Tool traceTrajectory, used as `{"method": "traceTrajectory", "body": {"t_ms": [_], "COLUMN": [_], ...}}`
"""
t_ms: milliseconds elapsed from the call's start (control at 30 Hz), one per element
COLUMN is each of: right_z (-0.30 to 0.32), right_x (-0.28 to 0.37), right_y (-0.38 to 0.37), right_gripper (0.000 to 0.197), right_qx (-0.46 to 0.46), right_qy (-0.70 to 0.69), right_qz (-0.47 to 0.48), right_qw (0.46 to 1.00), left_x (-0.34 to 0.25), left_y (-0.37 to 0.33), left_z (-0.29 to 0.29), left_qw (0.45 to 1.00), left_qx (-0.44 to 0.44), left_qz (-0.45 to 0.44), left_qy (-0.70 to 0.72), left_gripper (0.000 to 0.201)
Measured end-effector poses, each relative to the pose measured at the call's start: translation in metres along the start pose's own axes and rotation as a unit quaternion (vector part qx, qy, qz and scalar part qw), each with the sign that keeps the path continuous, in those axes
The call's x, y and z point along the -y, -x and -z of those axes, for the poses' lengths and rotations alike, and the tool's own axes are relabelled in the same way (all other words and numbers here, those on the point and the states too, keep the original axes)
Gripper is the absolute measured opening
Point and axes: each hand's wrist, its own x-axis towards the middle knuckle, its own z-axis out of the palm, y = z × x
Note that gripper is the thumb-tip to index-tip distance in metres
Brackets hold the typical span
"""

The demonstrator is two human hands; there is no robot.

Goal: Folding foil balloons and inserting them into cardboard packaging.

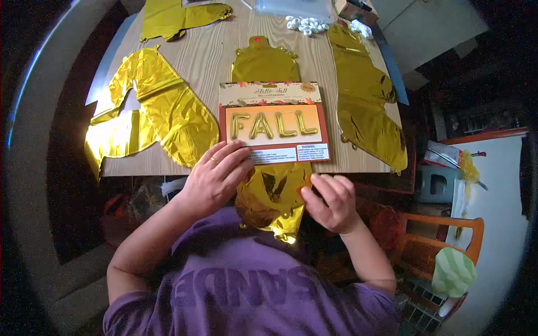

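Note:
A printed package card [273,129] with a picture of gold letter balloons lies flat near the table's front edge. Under it is a flat gold foil balloon [265,64], its top showing beyond the card. A shiny gold foil part [269,187] hangs past the edge over my lap. My left hand [218,175] rests with fingers stretched over the card's lower left corner; its thumb is hidden. Thumb and fingers of my right hand [332,203] pinch a small orange strip [304,189] at the right edge of the hanging foil.
Flat gold balloons lie left [162,112], right [364,101] and at the far left [174,19] of the wooden table [207,56]. Crumpled white pieces [306,26] and a clear plastic sheet [294,7] are at the back. A wooden chair [448,224] stands at the right.

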Motion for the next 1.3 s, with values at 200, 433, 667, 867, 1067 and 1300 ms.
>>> {"method": "traceTrajectory", "body": {"t_ms": [200, 433, 667, 867, 1067, 1300], "right_z": [-0.016, -0.021, -0.012, -0.006, 0.034, 0.013], "right_x": [0.034, 0.067, 0.056, 0.051, 0.013, -0.017], "right_y": [0.029, 0.026, 0.017, 0.007, -0.005, -0.023], "right_gripper": [0.054, 0.036, 0.017, 0.018, 0.030, 0.054], "right_qx": [-0.042, -0.016, 0.002, 0.012, 0.166, 0.036], "right_qy": [-0.206, -0.673, -0.671, -0.678, -0.666, 0.041], "right_qz": [-0.183, -0.508, -0.560, -0.562, -0.453, -0.098], "right_qw": [0.960, 0.537, 0.486, 0.473, 0.568, 0.994], "left_x": [0.001, 0.002, -0.003, 0.002, 0.003, 0.007], "left_y": [0.000, 0.000, -0.001, 0.002, 0.000, 0.003], "left_z": [-0.001, -0.001, 0.001, -0.004, -0.001, -0.003], "left_qw": [1.000, 1.000, 1.000, 1.000, 0.999, 0.997], "left_qx": [-0.010, -0.015, -0.010, -0.018, -0.043, -0.065], "left_qz": [0.000, -0.002, -0.003, -0.016, -0.020, -0.032], "left_qy": [0.013, 0.024, 0.028, 0.012, 0.006, 0.003], "left_gripper": [0.041, 0.040, 0.041, 0.045, 0.035, 0.034]}}
